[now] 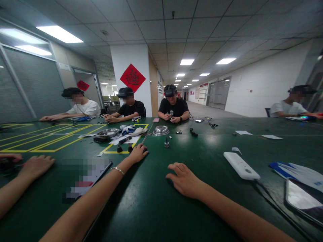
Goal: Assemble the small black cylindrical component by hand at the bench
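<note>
My left hand reaches forward over the green table, palm down, with its fingers bent toward the surface. I see nothing held in it, though the underside of the fingers is hidden. Just left of it stand two small black cone-shaped parts. My right hand rests palm down on the table, fingers apart and loosely curved, with nothing in it. Ahead, between the hands, a small metal part with a thin upright stem stands on the table. A shiny metal bowl lies upside down behind it.
Another person's hand rests at the left. A blurred phone-like slab lies beside my left forearm. To the right are a white power strip, blue-white gloves and a phone. A metal dish stands farther back. Several people sit opposite.
</note>
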The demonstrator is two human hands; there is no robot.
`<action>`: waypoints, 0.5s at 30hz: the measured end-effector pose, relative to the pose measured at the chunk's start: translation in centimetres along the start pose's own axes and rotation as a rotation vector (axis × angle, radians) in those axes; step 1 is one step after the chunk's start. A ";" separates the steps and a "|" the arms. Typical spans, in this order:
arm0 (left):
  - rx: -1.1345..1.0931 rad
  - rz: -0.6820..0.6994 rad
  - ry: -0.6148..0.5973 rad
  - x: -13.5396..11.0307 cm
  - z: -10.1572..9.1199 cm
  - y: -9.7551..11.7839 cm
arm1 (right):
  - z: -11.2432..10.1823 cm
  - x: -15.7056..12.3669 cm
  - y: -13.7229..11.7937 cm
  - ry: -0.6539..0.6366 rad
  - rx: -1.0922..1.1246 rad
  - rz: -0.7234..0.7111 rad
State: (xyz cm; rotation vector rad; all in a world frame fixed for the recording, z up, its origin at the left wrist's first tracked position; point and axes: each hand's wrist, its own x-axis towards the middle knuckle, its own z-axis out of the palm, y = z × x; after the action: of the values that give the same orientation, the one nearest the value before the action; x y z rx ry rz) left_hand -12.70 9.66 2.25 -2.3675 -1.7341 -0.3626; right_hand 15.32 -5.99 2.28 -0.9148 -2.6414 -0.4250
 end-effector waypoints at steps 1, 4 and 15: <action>0.007 -0.014 -0.002 -0.7 0.0 0.4 | -0.1 0.0 0.0 -0.002 -0.002 -0.003; 0.037 -0.098 0.036 -3.0 -0.2 1.8 | -0.3 0.2 -0.2 0.001 -0.020 -0.034; -0.136 0.024 0.008 -5.8 -1.2 5.8 | 0.0 0.0 -0.1 0.016 -0.010 0.015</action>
State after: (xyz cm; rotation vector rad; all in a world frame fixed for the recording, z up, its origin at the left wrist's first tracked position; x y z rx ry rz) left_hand -8.96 2.29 1.66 -2.4741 -1.7273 -0.5010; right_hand 15.26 -6.06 2.25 -0.9297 -2.6181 -0.4402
